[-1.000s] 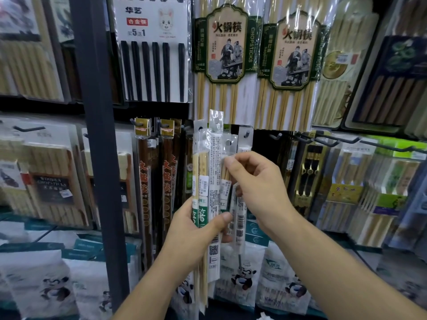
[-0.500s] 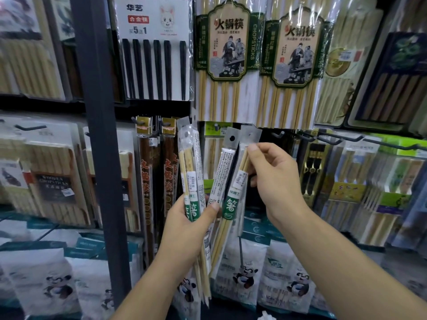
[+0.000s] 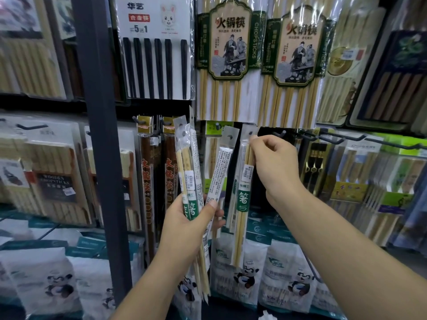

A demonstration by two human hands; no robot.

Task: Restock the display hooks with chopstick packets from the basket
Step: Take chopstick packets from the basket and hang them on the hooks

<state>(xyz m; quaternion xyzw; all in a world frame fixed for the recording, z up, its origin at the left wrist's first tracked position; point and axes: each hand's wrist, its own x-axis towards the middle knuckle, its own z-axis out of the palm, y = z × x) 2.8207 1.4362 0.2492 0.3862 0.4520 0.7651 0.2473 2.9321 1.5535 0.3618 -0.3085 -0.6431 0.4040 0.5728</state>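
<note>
**Item 1.** My left hand (image 3: 187,220): fingers and thumb are curled round the lower part of a fanned bundle of clear plastic packets of pale bamboo chopsticks with green labels (image 3: 188,172). I hold the bundle upright in front of the display, a little left of centre, with my thumb lying across its front. The rightmost packet of the fan (image 3: 219,174) leans to the right and shows its white printed back, with the punched header uppermost.

**Item 2.** My right hand (image 3: 275,167): thumb and forefinger pinch the top of a single green-labelled chopstick packet (image 3: 242,199), just under its grey header. It hangs straight down with the label facing me, just right of the fan. The header is up at hook height; I cannot tell whether its hole is on a hook.

**Item 3.** Black wire display hooks (image 3: 335,139): a row running right from my right hand, carrying boxed chopstick sets.

**Item 4.** Upper row: two green-carded packs of long hot-pot chopsticks (image 3: 227,42), and to their left a white card of black chopsticks (image 3: 157,49).

**Item 5.** Left of the bundle: two long dark brown chopstick packets with gold tops (image 3: 147,181), then a dark grey upright post (image 3: 101,135).

**Item 6.** Lower row: white bags printed with pandas (image 3: 245,273).
</note>
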